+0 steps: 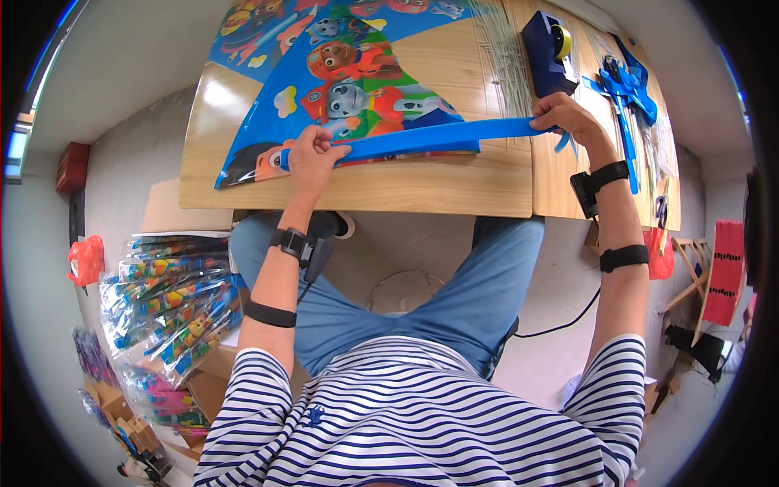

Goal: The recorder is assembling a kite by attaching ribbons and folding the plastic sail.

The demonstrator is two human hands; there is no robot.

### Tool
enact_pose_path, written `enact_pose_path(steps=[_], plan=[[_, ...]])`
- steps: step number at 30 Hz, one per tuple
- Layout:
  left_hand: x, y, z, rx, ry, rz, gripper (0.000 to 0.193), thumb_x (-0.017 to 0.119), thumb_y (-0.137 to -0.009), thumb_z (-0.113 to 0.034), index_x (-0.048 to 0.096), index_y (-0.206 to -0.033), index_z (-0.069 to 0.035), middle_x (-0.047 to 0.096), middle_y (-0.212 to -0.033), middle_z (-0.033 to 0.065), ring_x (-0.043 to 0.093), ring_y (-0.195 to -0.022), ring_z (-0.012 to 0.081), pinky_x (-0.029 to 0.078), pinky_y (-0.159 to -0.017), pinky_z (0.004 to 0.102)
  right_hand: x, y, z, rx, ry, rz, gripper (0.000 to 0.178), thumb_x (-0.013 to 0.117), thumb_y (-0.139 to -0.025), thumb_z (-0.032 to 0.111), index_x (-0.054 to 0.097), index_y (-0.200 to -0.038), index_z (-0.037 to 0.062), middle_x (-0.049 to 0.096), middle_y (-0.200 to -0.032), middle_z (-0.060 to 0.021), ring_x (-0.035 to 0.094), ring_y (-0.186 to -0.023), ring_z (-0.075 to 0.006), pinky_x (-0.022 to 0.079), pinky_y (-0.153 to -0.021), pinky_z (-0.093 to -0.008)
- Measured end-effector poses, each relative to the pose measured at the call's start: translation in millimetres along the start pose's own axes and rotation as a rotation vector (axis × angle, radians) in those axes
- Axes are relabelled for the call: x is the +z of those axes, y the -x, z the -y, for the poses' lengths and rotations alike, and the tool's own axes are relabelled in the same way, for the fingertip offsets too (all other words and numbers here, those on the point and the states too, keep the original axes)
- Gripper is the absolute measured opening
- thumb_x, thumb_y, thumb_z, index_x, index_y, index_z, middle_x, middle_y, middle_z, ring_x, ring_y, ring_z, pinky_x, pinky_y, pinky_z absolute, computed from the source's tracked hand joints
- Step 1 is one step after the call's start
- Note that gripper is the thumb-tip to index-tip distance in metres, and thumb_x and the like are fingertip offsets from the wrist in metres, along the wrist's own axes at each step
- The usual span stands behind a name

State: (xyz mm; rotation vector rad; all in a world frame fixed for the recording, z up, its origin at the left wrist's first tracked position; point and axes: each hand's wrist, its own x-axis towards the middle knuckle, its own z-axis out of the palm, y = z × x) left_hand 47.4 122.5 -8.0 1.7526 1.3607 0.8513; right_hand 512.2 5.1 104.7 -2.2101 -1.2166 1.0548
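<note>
A long, flat blue strip (442,136) is stretched nearly level between my two hands, just above the near edge of a triangular glossy sheet (272,114) printed with cartoon dogs. My left hand (313,160) pinches the strip towards its left end, over the sheet's near-left corner. Its right end is pinched between the thumb and fingers of my right hand (566,122), and a short blue tail hangs below them. The sheet lies flat on the wooden table (454,192), with a second printed sheet (235,57) showing behind it.
Beyond my right hand stands a dark blue tape dispenser (545,58) beside a row of thin pale sticks (503,65). Blue strips (625,89) are heaped farther right, and scissors (662,211) lie at the right edge. Plastic-wrapped colourful packages (174,292) are piled at lower left.
</note>
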Motion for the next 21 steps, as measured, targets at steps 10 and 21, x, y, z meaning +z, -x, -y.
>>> enact_pose_path(steps=[10,21], plan=[[3.1,-0.9,-7.3,-0.011,-0.12,-0.028,0.052,0.1,-0.062,-0.031,0.066,-0.093,-0.006,0.058,-0.079,0.0009,0.055,-0.072,0.0132,0.049,-0.066,0.0307,-37.9,-2.0,-37.8,0.098,0.063,0.028,0.023,0.081,-0.08,0.025,0.068,-0.074,0.0075,0.053,-0.061,0.0028,0.048,-0.052,-0.0082,0.036,-0.049,-0.0244],[16.5,2.8,-3.4,0.183,-0.292,-0.17,0.06,0.099,-0.059,-0.043,0.063,-0.091,-0.009,0.057,-0.084,0.0009,0.058,-0.083,0.0205,0.048,-0.073,0.0361,14.7,12.7,97.3,-0.019,-0.153,0.111,0.045,0.08,-0.083,0.023,0.058,-0.115,0.0002,0.069,-0.08,-0.0106,0.065,-0.059,-0.0148,0.044,-0.044,-0.0279]])
